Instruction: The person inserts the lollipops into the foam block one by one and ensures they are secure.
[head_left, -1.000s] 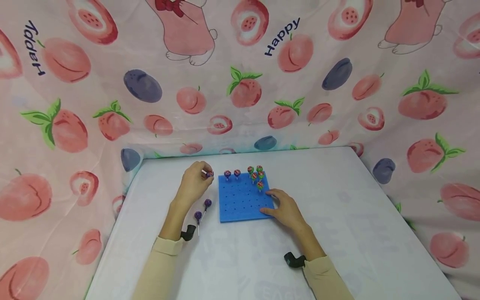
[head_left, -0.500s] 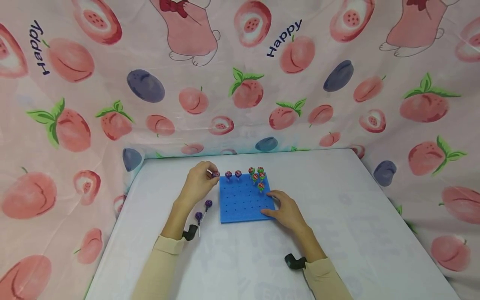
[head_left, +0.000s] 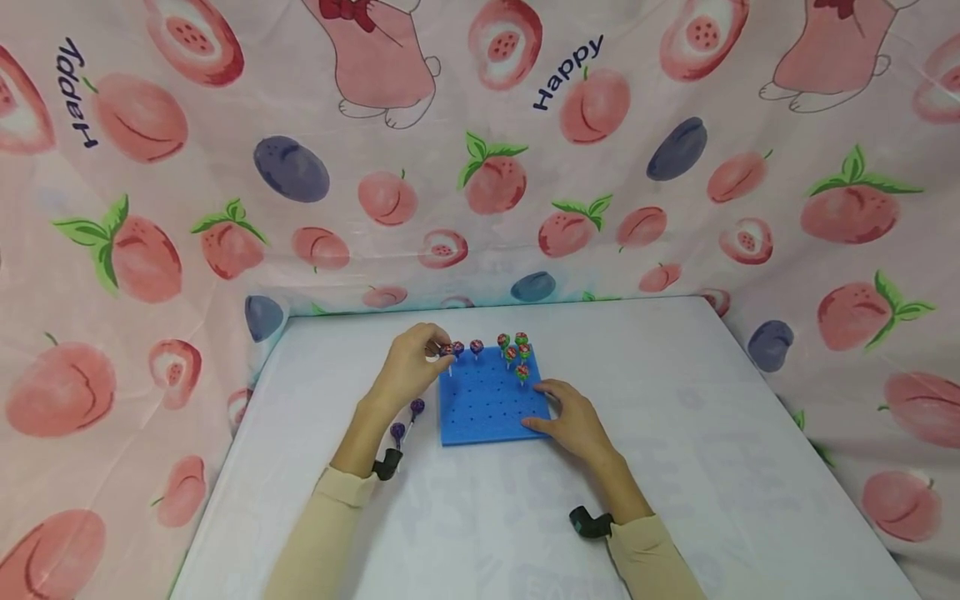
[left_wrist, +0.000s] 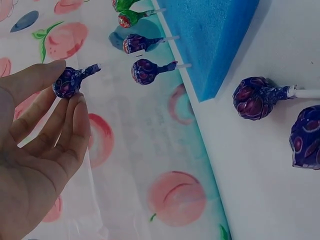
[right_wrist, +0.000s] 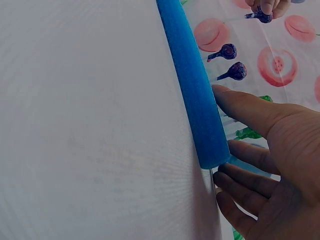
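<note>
My left hand [head_left: 405,367] pinches a purple-wrapped lollipop [left_wrist: 65,84] between thumb and fingertips, its white stick pointing down over the back left corner of a blue foam board [head_left: 480,417]. Close beside it, two purple lollipops stand upright in the board's back row, one of them a purple lollipop [head_left: 477,347] nearer the middle. Several green-and-red lollipops [head_left: 522,372] stand at the back right. My right hand [head_left: 573,419] rests against the board's right edge, thumb and fingers spread, as the right wrist view also shows.
Two loose purple lollipops lie on the white table [head_left: 465,517] left of the board, one a purple lollipop [head_left: 417,407] beneath my left forearm. Rows of small holes dot the board. A fruit-print cloth [head_left: 420,150] hangs behind the table and at its sides.
My left hand has carried the purple lollipop rightwards, from beside the board to over its back left corner. My right hand has kept its place at the board's edge.
</note>
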